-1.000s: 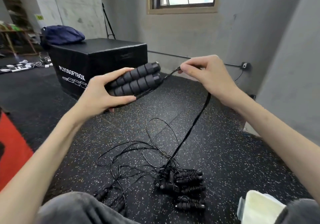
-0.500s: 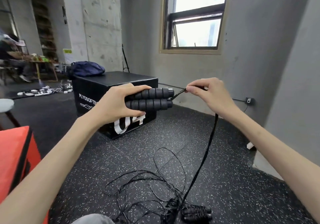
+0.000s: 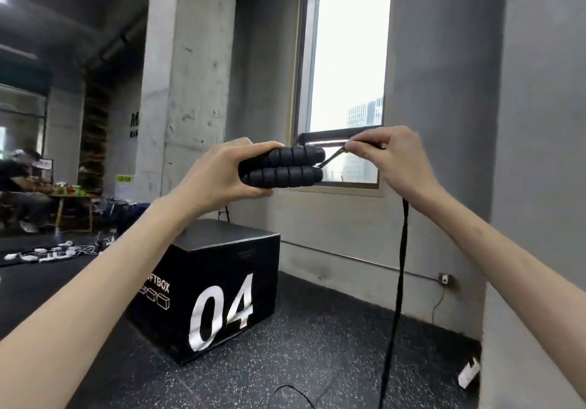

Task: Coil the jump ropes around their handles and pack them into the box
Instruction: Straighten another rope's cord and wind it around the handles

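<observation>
At chest height: left hand [image 3: 218, 175] grips 2 handles [image 3: 282, 167]; right hand [image 3: 393, 158] fingers pinch rope [image 3: 400, 269].

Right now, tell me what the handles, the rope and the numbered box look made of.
Handles: matte black foam or soft rubber, judging by the ribbed segments. Rope: black and slightly glossy, probably plastic-coated cord; it hangs in a smooth line. Box: black vinyl-like cover, faint sheen, printed white "04"; likely padded.

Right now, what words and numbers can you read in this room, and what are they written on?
"04": big white number on the side of the black box.
"FTBOX": white letters on the same box; the start is hidden behind the left arm.
Dark letters on the far wall: too blurred to read.
Yellow sign on the pillar: too small to read.
</observation>
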